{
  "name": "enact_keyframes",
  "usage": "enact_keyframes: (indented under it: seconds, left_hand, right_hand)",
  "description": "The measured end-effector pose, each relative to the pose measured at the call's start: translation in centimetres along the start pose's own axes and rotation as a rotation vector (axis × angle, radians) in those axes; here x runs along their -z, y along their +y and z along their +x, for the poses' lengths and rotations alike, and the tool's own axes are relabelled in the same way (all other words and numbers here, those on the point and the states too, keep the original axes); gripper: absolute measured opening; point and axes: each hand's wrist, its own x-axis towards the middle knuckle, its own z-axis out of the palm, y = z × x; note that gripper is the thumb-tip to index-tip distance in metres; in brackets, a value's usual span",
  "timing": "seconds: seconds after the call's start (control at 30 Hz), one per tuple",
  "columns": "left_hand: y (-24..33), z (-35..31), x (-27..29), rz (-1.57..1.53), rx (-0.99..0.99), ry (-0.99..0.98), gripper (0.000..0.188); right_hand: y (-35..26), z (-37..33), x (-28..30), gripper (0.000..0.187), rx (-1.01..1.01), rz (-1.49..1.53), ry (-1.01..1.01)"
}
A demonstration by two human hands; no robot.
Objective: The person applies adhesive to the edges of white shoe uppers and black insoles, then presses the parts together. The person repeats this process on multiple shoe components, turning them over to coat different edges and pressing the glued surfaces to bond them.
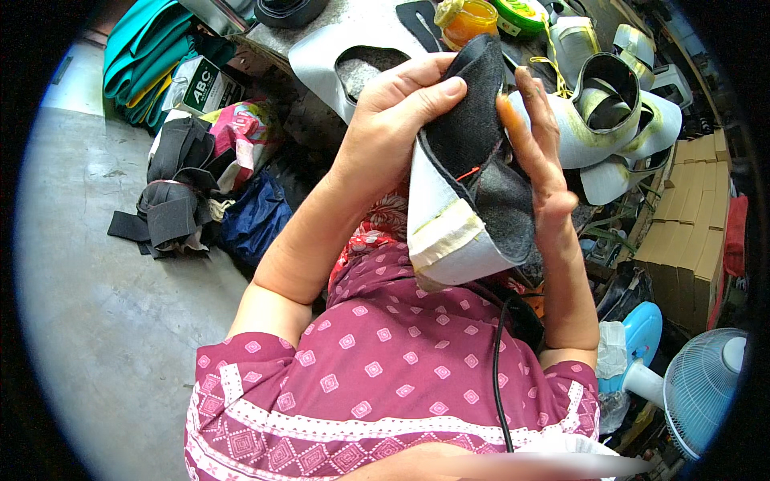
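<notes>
one left hand [397, 111] is pinching the fabric piece [472, 196], upper centre, seemingly steadying it; the right hand [542, 156], fingers outstretched, is flanking it.

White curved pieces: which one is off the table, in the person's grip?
The white piece with dark lining and a cream strip, pinched in the left hand. The other white pieces sit on the table, ungripped.
</notes>
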Motion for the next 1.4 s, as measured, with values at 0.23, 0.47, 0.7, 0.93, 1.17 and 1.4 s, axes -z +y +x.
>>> enact_keyframes:
  seconds: [0.23,0.47,0.7,0.93,1.17,1.4]
  left_hand:
    - [-0.1,0.2,-0.1,0.064,0.024,0.079,0.031]
    - [-0.1,0.6,0.3,0.113,-0.033,0.081,0.031]
    - [-0.2,0.6,0.3,0.084,-0.028,0.070,0.031]
    - [0.5,0.7,0.6,-0.019,-0.073,0.026,0.033]
    - [0.4,0.5,0.4,-0.039,-0.043,0.056,0.033]
    - [1.4,1.0,0.4,0.125,-0.094,0.073,0.032]
  right_hand:
    - [-1.8,-0.2,1.3,0.099,0.023,-0.615,0.051]
    - [-2.9,0.0,0.9,0.092,0.195,-0.645,-0.057]
    - [-2.5,0.5,1.9,0.096,0.052,-0.541,-0.017]
    - [-1.1,1.5,1.0,0.106,-0.031,0.019,0.125]
    - [0.1,0.6,-0.2,0.120,-0.046,0.279,-0.046]
    - [-1.9,1.4,1.7,0.102,0.093,-0.211,-0.085]
